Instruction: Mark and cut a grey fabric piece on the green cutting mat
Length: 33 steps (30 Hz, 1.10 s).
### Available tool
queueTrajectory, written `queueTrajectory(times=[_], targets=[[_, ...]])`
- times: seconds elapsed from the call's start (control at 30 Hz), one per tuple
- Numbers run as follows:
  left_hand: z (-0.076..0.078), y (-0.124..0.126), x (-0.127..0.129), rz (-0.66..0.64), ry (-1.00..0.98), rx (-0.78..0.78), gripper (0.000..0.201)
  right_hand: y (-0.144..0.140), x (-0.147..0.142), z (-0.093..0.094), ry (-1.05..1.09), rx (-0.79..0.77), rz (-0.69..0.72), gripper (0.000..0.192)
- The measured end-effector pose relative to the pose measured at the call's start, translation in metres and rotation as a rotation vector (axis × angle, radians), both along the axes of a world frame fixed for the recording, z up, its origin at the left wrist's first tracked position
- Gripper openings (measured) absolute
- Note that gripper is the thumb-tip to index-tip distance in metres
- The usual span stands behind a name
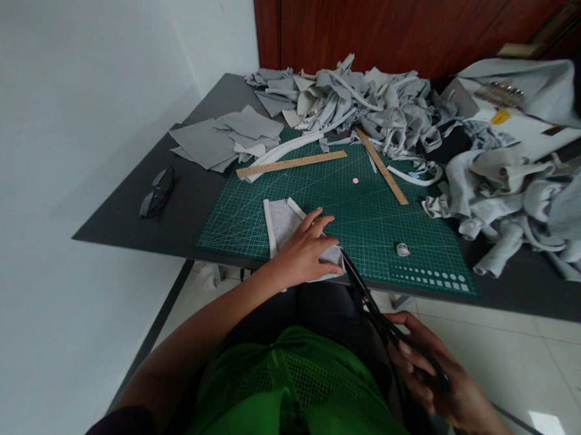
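Note:
A small grey piece of fabric (284,221) with pale strips along its edges lies at the front of the green cutting mat (368,228). My left hand (308,249) rests flat on it, fingers spread, covering its middle. In my right hand (426,367), below the table edge, are black scissors (374,311), with my fingers in the handle loops. Their blades point up and left, and the tips meet the fabric's right corner beside my left thumb. Whether the blades are parted is hard to make out.
Two wooden rulers (293,164) (381,167) lie on the mat. Flat grey sheets (211,139) and glasses (158,191) are at left. Heaped fabric scraps (384,105) fill the back, rolled pieces (520,197) the right. A white box (533,129) stands back right.

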<state>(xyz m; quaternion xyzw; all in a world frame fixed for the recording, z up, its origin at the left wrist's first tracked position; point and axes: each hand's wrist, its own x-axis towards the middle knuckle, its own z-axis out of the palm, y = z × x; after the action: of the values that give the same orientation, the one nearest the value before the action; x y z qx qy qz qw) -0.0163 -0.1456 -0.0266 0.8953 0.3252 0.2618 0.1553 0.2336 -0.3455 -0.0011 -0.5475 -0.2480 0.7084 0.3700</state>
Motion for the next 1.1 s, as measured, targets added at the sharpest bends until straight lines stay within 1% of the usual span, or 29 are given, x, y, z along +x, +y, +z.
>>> queueTrajectory(times=[0.13, 0.2, 0.27, 0.4, 0.5, 0.63, 0.73, 0.8, 0.97, 1.1], targets=[[0.002, -0.001, 0.000, -0.006, -0.015, 0.089, 0.052, 0.001, -0.002, 0.005, 0.028, -0.021, -0.007, 0.053], [0.004, -0.004, 0.000, 0.005, -0.013, 0.147, 0.046, 0.002, -0.003, 0.008, 0.039, -0.029, -0.008, 0.055], [0.006, -0.007, 0.000, 0.028, 0.028, 0.173, 0.042, 0.002, -0.003, 0.010, 0.036, -0.039, -0.016, 0.056], [0.011, -0.009, 0.001, 0.066, 0.148, 0.142, 0.049, 0.003, -0.004, 0.012, 0.021, -0.054, -0.023, 0.056], [0.013, -0.009, 0.001, 0.035, 0.189, 0.120, 0.050, 0.001, -0.003, 0.011, 0.026, -0.049, -0.013, 0.052], [0.013, -0.009, 0.001, 0.011, 0.195, 0.115, 0.046, -0.001, -0.004, 0.006, 0.029, -0.015, -0.006, 0.048], [0.013, -0.010, 0.001, 0.005, 0.209, 0.107, 0.038, -0.001, -0.005, 0.003, 0.002, 0.009, 0.002, 0.049], [0.014, -0.010, 0.002, -0.003, 0.216, 0.101, 0.036, -0.001, -0.006, 0.003, -0.023, 0.010, 0.011, 0.051], [0.017, -0.009, 0.002, 0.010, 0.223, 0.060, 0.039, -0.002, -0.009, 0.006, -0.062, 0.001, 0.008, 0.053], [0.016, -0.009, 0.002, 0.011, 0.220, 0.064, 0.048, -0.004, -0.009, 0.004, -0.062, 0.008, 0.014, 0.053]])
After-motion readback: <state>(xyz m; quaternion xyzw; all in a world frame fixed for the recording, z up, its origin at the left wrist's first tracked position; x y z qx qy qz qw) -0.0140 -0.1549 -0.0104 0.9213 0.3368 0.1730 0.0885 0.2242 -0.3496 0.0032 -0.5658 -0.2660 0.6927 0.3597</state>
